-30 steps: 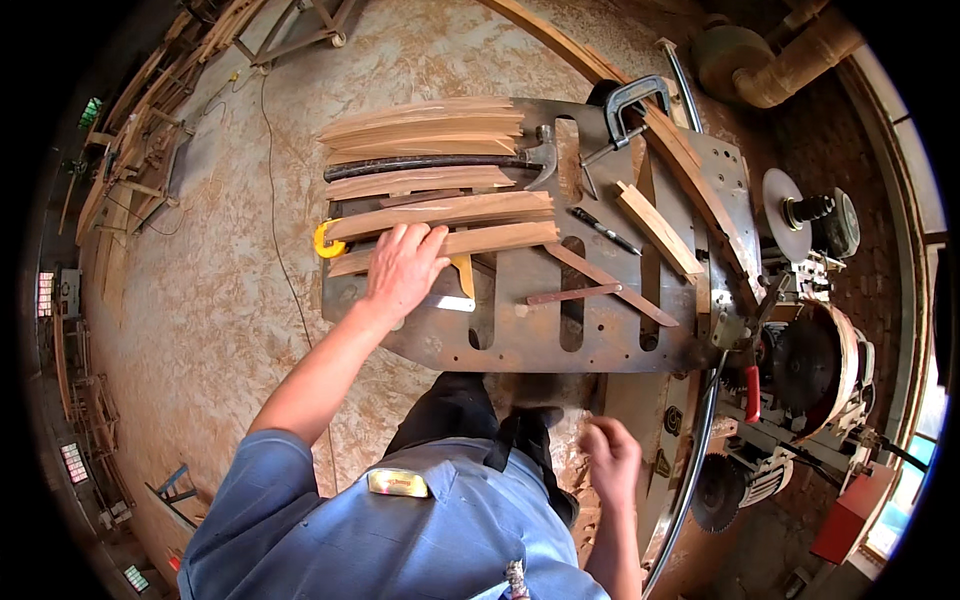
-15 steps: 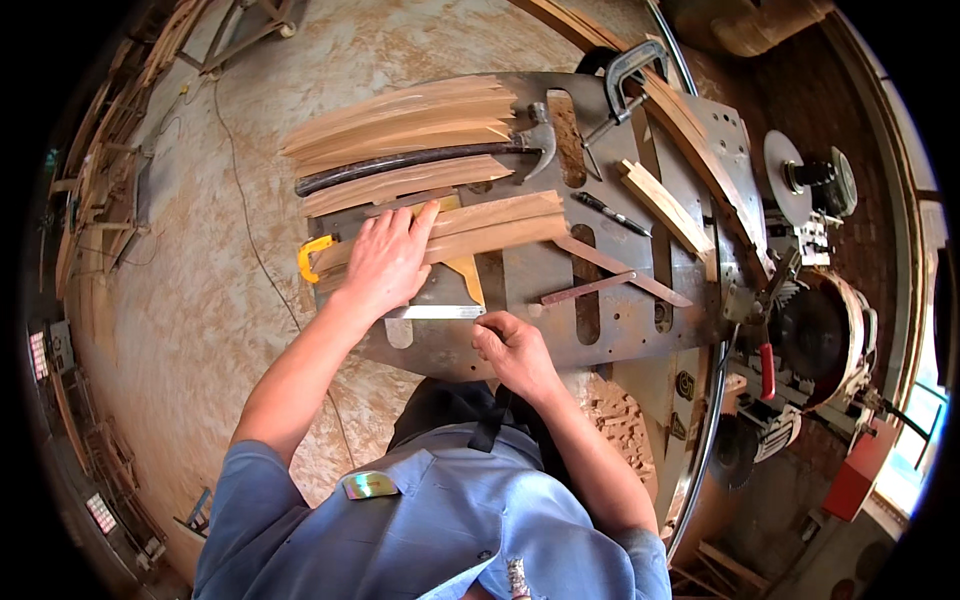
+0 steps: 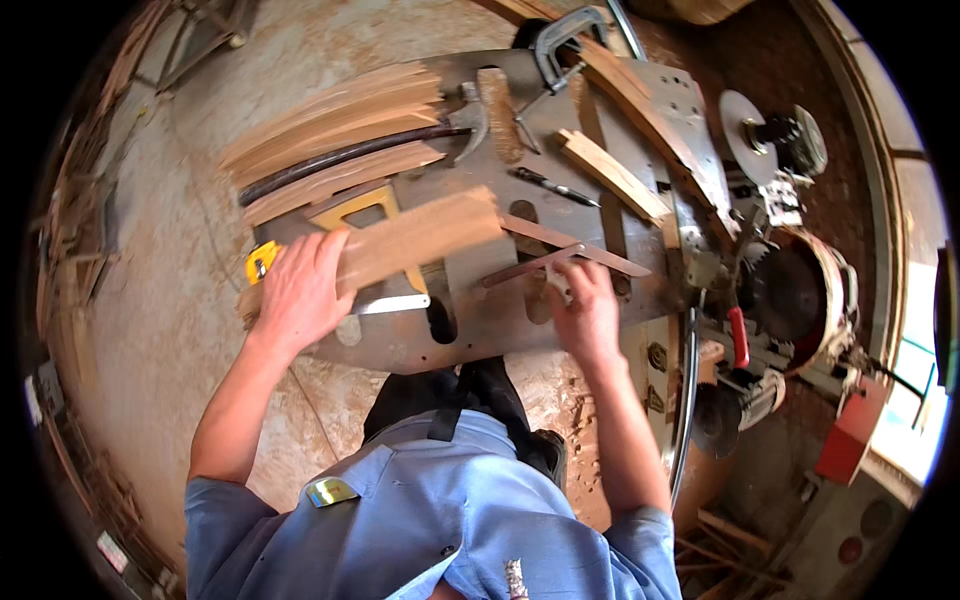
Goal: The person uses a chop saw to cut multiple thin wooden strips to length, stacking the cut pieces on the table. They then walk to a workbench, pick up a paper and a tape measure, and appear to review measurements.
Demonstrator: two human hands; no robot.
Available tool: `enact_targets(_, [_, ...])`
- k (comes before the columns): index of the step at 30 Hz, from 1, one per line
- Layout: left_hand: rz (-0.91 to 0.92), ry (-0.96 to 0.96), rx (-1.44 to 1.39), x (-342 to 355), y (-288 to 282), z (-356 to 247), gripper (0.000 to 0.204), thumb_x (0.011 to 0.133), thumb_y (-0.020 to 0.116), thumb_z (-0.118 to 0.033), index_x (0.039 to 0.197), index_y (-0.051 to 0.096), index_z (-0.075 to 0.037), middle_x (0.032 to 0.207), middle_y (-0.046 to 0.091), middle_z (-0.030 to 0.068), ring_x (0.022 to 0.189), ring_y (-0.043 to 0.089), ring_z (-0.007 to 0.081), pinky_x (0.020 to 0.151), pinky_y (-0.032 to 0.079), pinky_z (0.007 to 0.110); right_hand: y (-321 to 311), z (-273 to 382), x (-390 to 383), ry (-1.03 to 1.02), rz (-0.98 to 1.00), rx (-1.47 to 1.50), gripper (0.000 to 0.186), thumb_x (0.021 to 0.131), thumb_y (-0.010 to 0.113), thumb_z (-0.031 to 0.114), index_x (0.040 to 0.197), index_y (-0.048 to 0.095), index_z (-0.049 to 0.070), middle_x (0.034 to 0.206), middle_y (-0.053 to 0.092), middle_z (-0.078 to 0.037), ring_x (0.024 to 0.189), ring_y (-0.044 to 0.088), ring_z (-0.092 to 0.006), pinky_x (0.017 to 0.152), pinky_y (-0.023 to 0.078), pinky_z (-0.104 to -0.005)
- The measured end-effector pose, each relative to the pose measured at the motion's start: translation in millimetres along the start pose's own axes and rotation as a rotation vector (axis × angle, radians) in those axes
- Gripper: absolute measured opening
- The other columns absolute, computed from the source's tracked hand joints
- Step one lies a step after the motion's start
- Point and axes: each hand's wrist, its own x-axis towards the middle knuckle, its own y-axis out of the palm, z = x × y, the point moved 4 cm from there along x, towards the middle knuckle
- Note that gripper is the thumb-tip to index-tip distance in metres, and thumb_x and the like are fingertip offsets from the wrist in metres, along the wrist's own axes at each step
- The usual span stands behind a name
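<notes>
Wood strip (image 3: 415, 238) lies flat across the metal workbench (image 3: 480, 320), and I press it down with my left hand (image 3: 297, 290), fingers spread flat, grasping nothing, probably to keep it from sliding. My right hand (image 3: 585, 315) rests loosely curled by two crossed thin slats (image 3: 560, 258); one hammer (image 3: 470, 115) lies beyond.

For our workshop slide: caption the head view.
Left hand presses a wooden strip on a metal worktable; right hand rests nearby.

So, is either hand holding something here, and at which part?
The left hand lies flat on the near end of a wooden board, pressing rather than gripping. The right hand touches a thin strip; no clear grip shows.
</notes>
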Motion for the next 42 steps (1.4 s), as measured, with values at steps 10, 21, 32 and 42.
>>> enact_targets(10, [0.155,0.098,-0.127,-104,47,-72,0.066,0.061,0.078,-0.016,0.120,0.052,-0.007,0.108,0.059,0.0112,0.103,0.057,0.0290,0.088,0.044,0.041,25,-44,15,-0.314,0.138,-0.182,0.032,0.073,0.069,0.009,0.104,0.067,0.016,0.123,0.051,-0.012,0.114,0.049,-0.0313,0.095,0.041,-0.0433])
enact_targets(21, [0.022,0.130,-0.067,-86,69,-110,0.056,0.071,0.068,-0.013,0.122,0.048,-0.006,0.093,0.052,0.0075,0.092,0.054,0.0247,0.079,0.041,0.037,17,-52,32,-0.374,0.154,-0.178,0.029,0.076,0.068,0.007,0.106,0.066,0.008,0.118,0.055,-0.013,0.108,0.053,-0.0324,0.090,0.043,-0.0425])
enact_targets(32, [0.027,-0.201,-0.306,-58,33,-71,0.050,0.089,0.062,-0.025,0.132,0.047,-0.005,0.118,0.056,0.0156,0.110,0.055,0.0305,0.094,0.047,0.042,-4,-52,74,-0.198,0.123,-0.121,0.026,0.083,0.064,0.010,0.106,0.063,-0.001,0.110,0.061,-0.018,0.103,0.057,-0.0345,0.090,0.045,-0.0414])
enact_targets(42, [-0.267,-0.265,0.163,33,49,86,0.041,0.078,0.060,-0.002,0.120,0.058,-0.002,0.117,0.056,0.0120,0.112,0.052,0.0286,0.096,0.043,0.040,-1,-33,49,-0.191,0.058,-0.011,0.019,0.084,0.064,0.007,0.101,0.063,-0.001,0.103,0.062,-0.017,0.097,0.058,-0.0354,0.085,0.046,-0.0420])
